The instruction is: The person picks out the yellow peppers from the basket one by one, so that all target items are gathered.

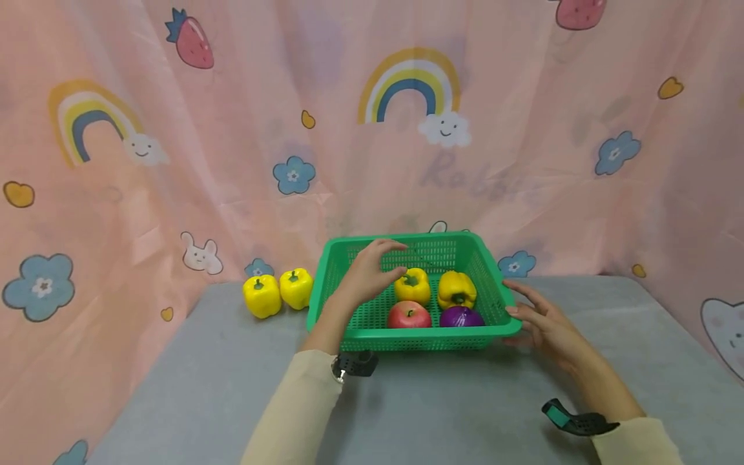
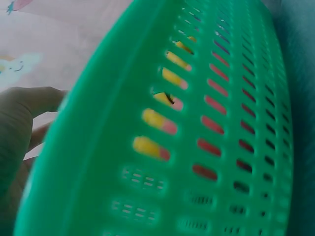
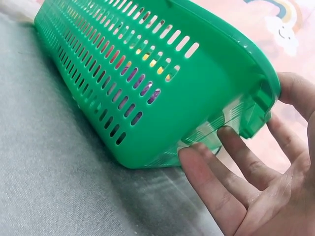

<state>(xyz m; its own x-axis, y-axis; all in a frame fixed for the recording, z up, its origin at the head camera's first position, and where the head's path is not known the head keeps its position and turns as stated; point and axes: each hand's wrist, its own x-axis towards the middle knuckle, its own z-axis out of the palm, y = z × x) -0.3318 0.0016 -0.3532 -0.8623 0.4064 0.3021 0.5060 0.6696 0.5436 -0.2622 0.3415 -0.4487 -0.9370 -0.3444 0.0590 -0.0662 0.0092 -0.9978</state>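
A green plastic basket (image 1: 415, 334) stands on the grey table, holding two yellow bell peppers (image 1: 456, 290), a red apple (image 1: 409, 315) and a purple onion (image 1: 461, 316). My left hand (image 1: 369, 272) hovers over its left half, thumb and fingers apart in a loose curve, nothing between them. The thumb is close to the left pepper (image 1: 413, 287) inside; whether they touch I cannot tell. At the basket's right end, my right hand (image 1: 543, 326) holds the rim and outer wall. In the right wrist view its fingertips (image 3: 194, 162) lie against that end wall.
Two more yellow bell peppers (image 1: 261, 296) stand side by side on the table, just left of the basket. A pink printed curtain (image 1: 244, 129) hangs behind the grey tabletop (image 1: 442, 400). Each wrist wears a black strap (image 1: 356, 363).
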